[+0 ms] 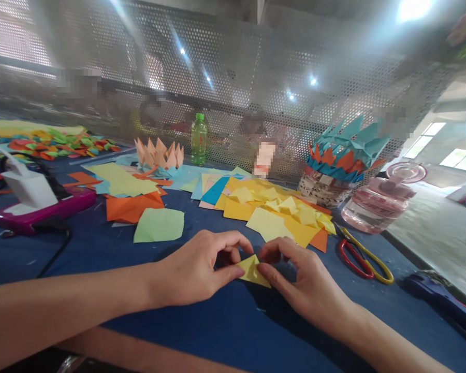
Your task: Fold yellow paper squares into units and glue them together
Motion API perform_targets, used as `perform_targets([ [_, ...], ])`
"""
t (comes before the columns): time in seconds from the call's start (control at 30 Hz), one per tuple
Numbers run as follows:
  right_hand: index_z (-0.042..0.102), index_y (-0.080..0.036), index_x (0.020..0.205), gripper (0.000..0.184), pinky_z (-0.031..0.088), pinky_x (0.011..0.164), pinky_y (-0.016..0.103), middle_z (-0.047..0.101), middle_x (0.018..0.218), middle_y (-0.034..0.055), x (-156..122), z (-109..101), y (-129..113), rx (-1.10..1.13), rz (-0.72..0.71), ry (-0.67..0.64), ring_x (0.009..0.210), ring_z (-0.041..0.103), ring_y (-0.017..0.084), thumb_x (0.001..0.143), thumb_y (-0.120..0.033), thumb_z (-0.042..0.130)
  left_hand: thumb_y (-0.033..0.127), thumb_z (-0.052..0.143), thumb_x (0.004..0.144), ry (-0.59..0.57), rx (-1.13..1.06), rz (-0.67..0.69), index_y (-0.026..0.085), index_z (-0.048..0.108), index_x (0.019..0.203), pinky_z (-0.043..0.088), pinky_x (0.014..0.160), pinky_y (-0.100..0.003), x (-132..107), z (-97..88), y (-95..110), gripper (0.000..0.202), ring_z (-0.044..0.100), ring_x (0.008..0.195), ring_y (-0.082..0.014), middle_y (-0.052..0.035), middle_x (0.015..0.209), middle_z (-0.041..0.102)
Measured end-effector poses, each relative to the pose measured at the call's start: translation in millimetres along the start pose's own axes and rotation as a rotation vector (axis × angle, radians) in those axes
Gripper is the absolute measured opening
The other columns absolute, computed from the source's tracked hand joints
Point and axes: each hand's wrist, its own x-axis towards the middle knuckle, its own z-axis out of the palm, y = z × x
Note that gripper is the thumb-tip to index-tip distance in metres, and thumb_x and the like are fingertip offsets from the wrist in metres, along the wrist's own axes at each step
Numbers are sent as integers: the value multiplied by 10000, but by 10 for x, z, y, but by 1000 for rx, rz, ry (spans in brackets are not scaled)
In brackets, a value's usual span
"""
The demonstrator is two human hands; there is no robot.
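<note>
At the near edge of the blue table (pixel 202 331), the left hand (pixel 192 269) and right hand (pixel 299 280) curve half closed, pinching a small folded yellow paper (pixel 252 272) between them. Its long axis runs roughly left to right, dipping toward the right hand. The left thumb (pixel 227 274) presses its left end, and the right fingers (pixel 266 269) hold its right side. Just beyond lie a pale green sheet (pixel 159 225), a spread of yellow paper (pixel 272 212), and scissors with red and yellow handles (pixel 363 261). Farther off stand a green bottle (pixel 199 140) and a spiky blue-and-orange paper crown (pixel 345 150).
</note>
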Motion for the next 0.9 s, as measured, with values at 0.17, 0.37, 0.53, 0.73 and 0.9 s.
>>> perform_targets([
  [0.17, 583, -220, 866, 58, 439, 698, 265, 628, 797, -21, -9, 29, 2, 22, 81, -73, 743, 565, 136, 888, -264, 613, 201, 580, 866, -13, 6, -72, 204, 531, 976, 407, 589, -201, 7, 6, 10, 119, 572, 639, -98, 64, 733, 670],
  [0.37, 600, -224, 906, 60, 427, 662, 270, 634, 801, -9, -1, 37, 11, 2, 125, -139, 730, 557, 147, 889, -280, 615, 242, 557, 885, -4, 74, -50, 203, 578, 908, 424, 604, -207, 15, 9, -5, 50, 573, 652, -101, 48, 734, 635],
  [0.53, 588, -221, 946, 76, 420, 642, 274, 621, 776, -11, 0, 35, 12, -12, 132, -148, 703, 542, 146, 897, -277, 601, 230, 559, 880, 2, 106, -46, 202, 589, 881, 404, 582, -208, 11, 8, -3, 42, 557, 616, -92, 55, 702, 623],
  [0.73, 614, -223, 874, 46, 422, 680, 274, 627, 790, -15, -6, 37, 13, -43, 54, -134, 746, 558, 146, 854, -189, 638, 234, 552, 879, -26, 102, -51, 196, 594, 857, 377, 539, -196, 4, 4, 15, 61, 522, 577, -82, 60, 661, 602],
  [0.9, 612, -225, 865, 64, 421, 699, 275, 620, 788, -21, -1, 48, 16, -50, 35, -123, 761, 557, 144, 851, -171, 645, 216, 578, 831, -5, 193, -46, 196, 585, 894, 374, 581, -229, 4, -32, 45, 66, 525, 604, -104, 49, 690, 605],
])
